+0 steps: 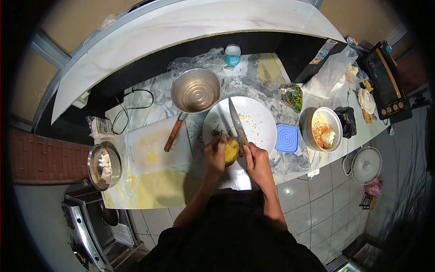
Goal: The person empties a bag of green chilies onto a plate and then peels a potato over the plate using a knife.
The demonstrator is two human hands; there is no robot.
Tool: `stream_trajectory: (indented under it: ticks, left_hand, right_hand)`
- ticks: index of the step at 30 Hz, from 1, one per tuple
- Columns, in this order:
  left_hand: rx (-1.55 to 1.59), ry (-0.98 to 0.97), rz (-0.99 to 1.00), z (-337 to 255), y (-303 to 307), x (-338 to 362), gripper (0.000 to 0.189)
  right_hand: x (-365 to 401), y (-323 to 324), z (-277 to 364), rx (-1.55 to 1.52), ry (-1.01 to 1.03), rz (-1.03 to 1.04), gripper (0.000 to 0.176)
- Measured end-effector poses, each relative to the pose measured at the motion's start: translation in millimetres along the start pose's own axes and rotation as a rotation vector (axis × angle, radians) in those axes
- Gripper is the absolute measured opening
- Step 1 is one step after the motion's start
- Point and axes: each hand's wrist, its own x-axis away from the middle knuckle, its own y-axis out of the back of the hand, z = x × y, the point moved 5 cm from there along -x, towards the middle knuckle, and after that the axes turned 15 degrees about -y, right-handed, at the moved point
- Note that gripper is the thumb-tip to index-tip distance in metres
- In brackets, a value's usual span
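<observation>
My left hand (215, 157) is closed around a partly peeled potato (231, 152), its yellow flesh facing up. A large kitchen knife (236, 119) is gripped in my right hand (257, 164), the blade pointing away from me and its lower end beside the potato. Both hands are over the near edge of a white plate (265, 111). Dark peelings (217, 132) lie on the plate's left side, and small pale and orange bits (248, 121) are scattered on its right. How the fingers wrap the knife handle is partly hidden.
A saucepan (195, 93) with a wooden handle stands behind left, near a white cutting board (158, 140). Right of the plate are a blue lid (287, 138), a bag of chillies (293, 97) and a white bowl of chopped food (335, 121). A metal bowl (113, 170) sits far left.
</observation>
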Motion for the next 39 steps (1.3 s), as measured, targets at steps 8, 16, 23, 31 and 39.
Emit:
stream_trajectory:
  ticks: [8,16,23,31,39]
  left_hand:
    - [-0.016,-0.09,0.111,-7,-1,2,0.024]
    - [0.032,-0.031,0.059,-11,-7,-2,0.019]
    - [-0.032,-0.163,0.04,-18,-2,2,0.021]
    - [0.044,-0.054,0.082,-34,-10,-3,0.02]
    - [0.076,0.06,0.06,-2,3,-2,0.028]
  right_hand:
    - [-2,-7,3,-0.012,0.068,0.013,0.025]
    - [-1,2,3,-0.039,0.044,-0.04,0.025]
    - [4,-10,6,-0.051,0.052,0.099,0.021]
    - [0,2,-2,0.04,0.01,0.002,0.025]
    - [4,2,5,-0.001,0.048,0.179,0.018]
